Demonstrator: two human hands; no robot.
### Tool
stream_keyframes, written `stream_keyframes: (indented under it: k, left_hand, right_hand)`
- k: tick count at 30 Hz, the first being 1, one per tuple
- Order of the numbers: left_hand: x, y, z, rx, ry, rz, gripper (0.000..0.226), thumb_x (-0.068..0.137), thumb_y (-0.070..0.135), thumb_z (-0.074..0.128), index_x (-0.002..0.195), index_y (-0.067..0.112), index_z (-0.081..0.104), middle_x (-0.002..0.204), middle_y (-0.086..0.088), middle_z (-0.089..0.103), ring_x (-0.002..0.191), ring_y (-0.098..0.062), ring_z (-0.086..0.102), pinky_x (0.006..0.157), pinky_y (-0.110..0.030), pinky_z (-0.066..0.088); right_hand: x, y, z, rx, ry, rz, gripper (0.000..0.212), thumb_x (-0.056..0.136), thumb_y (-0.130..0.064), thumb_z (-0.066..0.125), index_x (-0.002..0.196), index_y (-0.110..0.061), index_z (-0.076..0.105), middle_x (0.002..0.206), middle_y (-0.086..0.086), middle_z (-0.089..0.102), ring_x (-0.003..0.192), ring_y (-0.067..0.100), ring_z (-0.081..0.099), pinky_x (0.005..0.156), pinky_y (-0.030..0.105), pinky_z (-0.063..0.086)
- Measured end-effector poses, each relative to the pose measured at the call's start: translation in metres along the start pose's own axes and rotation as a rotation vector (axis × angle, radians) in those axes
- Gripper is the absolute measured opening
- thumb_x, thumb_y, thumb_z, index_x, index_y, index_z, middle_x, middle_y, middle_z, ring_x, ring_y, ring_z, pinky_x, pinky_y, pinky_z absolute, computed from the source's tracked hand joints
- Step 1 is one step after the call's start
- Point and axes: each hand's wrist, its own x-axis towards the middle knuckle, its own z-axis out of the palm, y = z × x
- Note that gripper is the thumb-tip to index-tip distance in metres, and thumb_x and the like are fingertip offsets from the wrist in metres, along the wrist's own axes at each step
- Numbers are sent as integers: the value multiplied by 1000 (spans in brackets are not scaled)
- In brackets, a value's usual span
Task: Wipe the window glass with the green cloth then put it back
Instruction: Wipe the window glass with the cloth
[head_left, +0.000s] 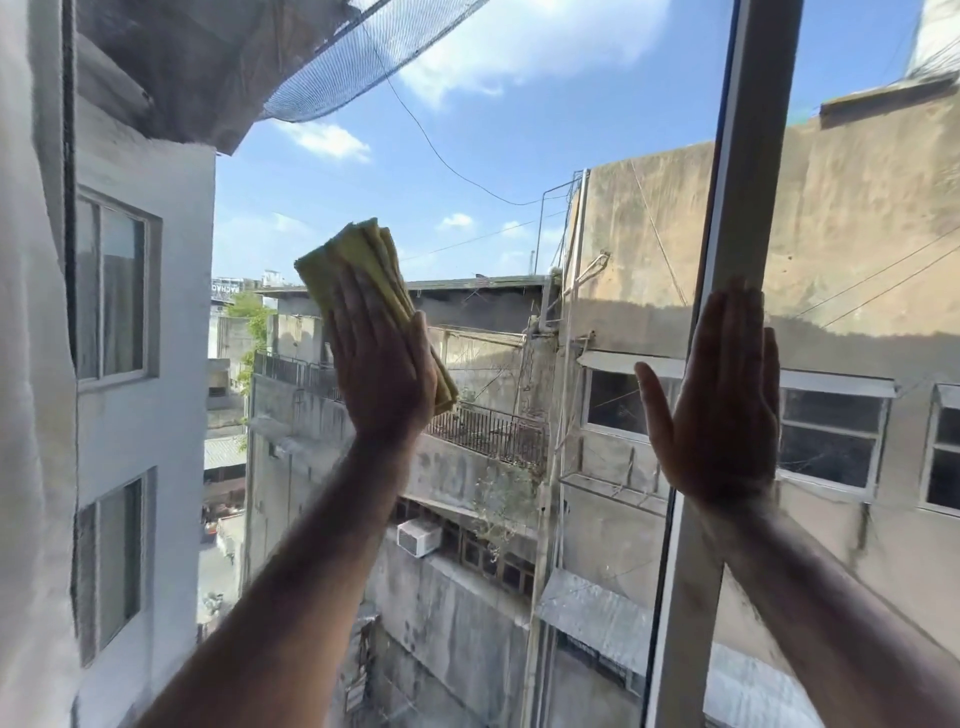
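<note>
Window glass (519, 156), folded yellow-green cloth (358, 270)

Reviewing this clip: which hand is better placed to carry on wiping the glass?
The left hand. Its palm presses the folded green cloth flat against the window glass. The right hand lies open and empty on the window frame, apparently bracing.

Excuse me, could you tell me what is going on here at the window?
A person is cleaning the window glass from inside. The left hand presses a folded green cloth flat against the pane, roughly at mid-height. The right hand is spread open against the upright window frame, apparently for support. The cloth is in use, not yet put back.
</note>
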Motion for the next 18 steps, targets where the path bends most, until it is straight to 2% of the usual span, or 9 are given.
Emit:
stream_keyframes:
  k: [2, 6, 8, 10, 12, 14, 15, 17, 18]
  left_hand:
    - [-2, 28, 8, -22, -36, 166, 68, 110, 40, 32, 161, -3, 19, 171, -24, 22, 162, -33, 17, 132, -51, 22]
    - [-70, 26, 11, -29, -294, 1073, 66, 110, 41, 39, 161, 0, 24, 171, -23, 24, 162, -33, 17, 133, -51, 23]
    - [-76, -8, -1, 5, -345, 1254, 64, 110, 41, 41, 159, 2, 30, 169, -21, 30, 161, -32, 24, 130, -50, 31]
    - [-53, -36, -9, 23, -274, 1105, 60, 110, 37, 41, 157, 0, 34, 166, -23, 34, 159, -34, 29, 127, -53, 35]
    - [-19, -46, -11, 24, -143, 684, 59, 109, 28, 40, 157, -4, 30, 167, -25, 31, 159, -37, 27, 127, -56, 32]
    - [12, -30, -13, 23, -33, 251, 60, 111, 31, 35, 159, -5, 26, 168, -25, 29, 160, -36, 24, 131, -53, 26]
    - [19, -16, -12, 9, -4, 124, 62, 112, 35, 34, 159, -5, 26, 168, -24, 29, 160, -36, 25, 131, -51, 25]
    - [15, 12, -4, -15, 6, 118, 63, 111, 36, 36, 159, -4, 25, 169, -24, 28, 161, -34, 23, 132, -51, 23]
    - [1, 23, 2, -37, -14, 236, 63, 110, 34, 38, 159, -4, 25, 170, -24, 26, 162, -34, 19, 133, -51, 22]
  right_hand:
    - [0, 0, 0, 1, 3, 4, 86, 111, -59, 27, 168, 3, 11, 178, 23, 9, 168, 33, 10, 136, 52, 19]
    - [-1, 0, 0, -10, 11, 0, 84, 112, -57, 32, 168, 3, 12, 178, 24, 11, 168, 34, 11, 136, 52, 20]
    - [-1, 1, 1, -16, 9, 4, 84, 112, -56, 33, 168, 3, 13, 178, 24, 11, 168, 34, 12, 135, 53, 21]
    - [-1, 1, 2, -9, 15, 7, 84, 112, -57, 33, 168, 4, 13, 178, 24, 11, 168, 35, 11, 135, 53, 21]
    - [-1, 1, 4, -10, 16, 6, 85, 112, -57, 33, 168, 4, 13, 178, 24, 12, 168, 34, 12, 136, 53, 20]
    - [-1, 1, 3, -19, 18, 4, 85, 112, -57, 34, 168, 3, 12, 178, 24, 12, 167, 34, 12, 136, 52, 20]
    - [-1, 1, 2, -22, 18, 5, 85, 112, -58, 34, 168, 3, 12, 178, 23, 11, 168, 34, 12, 136, 51, 19]
    - [-1, 1, 3, -19, 20, 7, 86, 112, -58, 33, 168, 2, 11, 178, 23, 11, 168, 34, 11, 137, 50, 17]
    - [-1, 1, 3, -18, 21, 7, 86, 112, -58, 33, 168, 2, 11, 178, 23, 11, 168, 34, 11, 137, 50, 16]
